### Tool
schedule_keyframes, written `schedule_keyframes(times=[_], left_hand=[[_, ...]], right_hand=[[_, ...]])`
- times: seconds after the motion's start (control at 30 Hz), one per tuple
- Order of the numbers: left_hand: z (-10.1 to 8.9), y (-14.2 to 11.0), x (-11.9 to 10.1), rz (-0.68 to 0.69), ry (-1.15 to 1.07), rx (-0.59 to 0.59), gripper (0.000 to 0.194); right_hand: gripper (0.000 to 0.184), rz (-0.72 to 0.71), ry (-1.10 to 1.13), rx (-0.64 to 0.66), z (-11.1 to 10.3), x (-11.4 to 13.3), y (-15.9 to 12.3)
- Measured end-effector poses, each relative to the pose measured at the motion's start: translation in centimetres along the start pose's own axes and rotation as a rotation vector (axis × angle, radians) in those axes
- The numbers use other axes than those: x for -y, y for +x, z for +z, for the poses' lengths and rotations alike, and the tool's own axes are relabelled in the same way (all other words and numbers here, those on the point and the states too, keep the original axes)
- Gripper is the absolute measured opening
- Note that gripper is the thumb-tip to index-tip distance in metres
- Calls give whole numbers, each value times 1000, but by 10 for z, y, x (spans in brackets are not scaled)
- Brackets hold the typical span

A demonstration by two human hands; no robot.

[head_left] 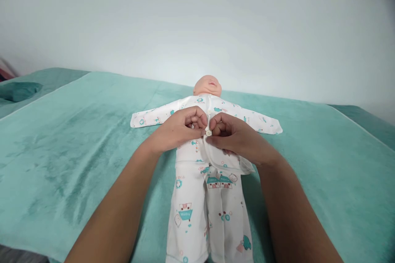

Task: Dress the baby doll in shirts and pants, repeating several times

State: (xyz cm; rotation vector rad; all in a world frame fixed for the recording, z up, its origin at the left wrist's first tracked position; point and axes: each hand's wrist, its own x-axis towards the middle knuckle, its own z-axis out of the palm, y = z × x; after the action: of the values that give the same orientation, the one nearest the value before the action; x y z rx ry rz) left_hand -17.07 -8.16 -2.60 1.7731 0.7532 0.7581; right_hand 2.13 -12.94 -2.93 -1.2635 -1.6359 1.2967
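A baby doll [207, 85] lies on its back, head away from me, in a white printed baby shirt [193, 150] and matching trousers [188, 197]. Both sleeves stretch out to the sides. My left hand [182, 126] pinches the front edge of the shirt just left of a pale button [209, 133]. From the other side my right hand [236, 133] pinches the shirt's front at the same button, thumb below and fingers above. Above them another small button [209, 112] shows on the front. The shirt's lower right corner flares out loosely. Fingertip contact with the buttonhole is hidden.
A turquoise plush sheet [86, 152] covers the surface beneath the doll, with darker green cloth [58, 78] at its far left and right. A white wall [197, 28] rises behind the doll's head. A dark green bundle [20, 91] lies at the left edge.
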Motion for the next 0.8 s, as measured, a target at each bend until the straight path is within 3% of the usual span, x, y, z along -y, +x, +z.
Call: schedule_keyframes(times=[0.2,0.37,0.47,0.67,0.8], left_hand=[[-1,1,-1,-3,10,11,17],[6,3,2,59,205,-166,22],[9,5,5,105,286,-192,25],[7,6,8,179,364,-177,24],[5,7,15,204,369,-207,23]], right_hand=[[17,-9,62,10,-2,0,-1],[16,24,53,-15,-1,1,-1],[17,24,93,-53,0,1,0],[14,-6,290,-243,2,-4,6],[9,-163,397,-594,4,-12,14]])
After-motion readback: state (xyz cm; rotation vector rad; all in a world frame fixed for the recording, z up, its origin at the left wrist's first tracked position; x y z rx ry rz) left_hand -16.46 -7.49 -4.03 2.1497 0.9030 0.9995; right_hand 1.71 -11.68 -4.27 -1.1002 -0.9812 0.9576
